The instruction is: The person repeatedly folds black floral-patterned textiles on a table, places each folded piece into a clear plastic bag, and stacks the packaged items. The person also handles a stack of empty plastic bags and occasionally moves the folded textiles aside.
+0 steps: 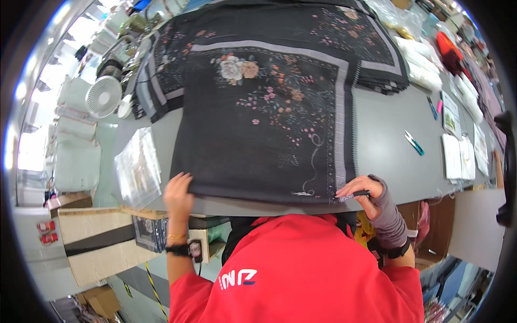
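Note:
A black floral scarf (258,145) with a pale grey border lies folded flat before me on the table. At its near left corner, my left hand (179,195) grips the cloth with curled fingers. My right hand (366,195) is closed at the near right corner, fingertips on the patterned border. A short dark slim piece with pale marks (355,195) shows at those fingers; I cannot tell whether it is a pen or a label. A loose pale thread (312,164) curls across the scarf, ending near a small whitish patch by the near edge.
More black floral cloth (291,27) is piled at the far side of the grey table (385,124). Teal thread snips (414,142) and pens (432,108) lie to the right, near white packets (458,156). Clear plastic bags (138,167) and a white fan (103,97) are leftward.

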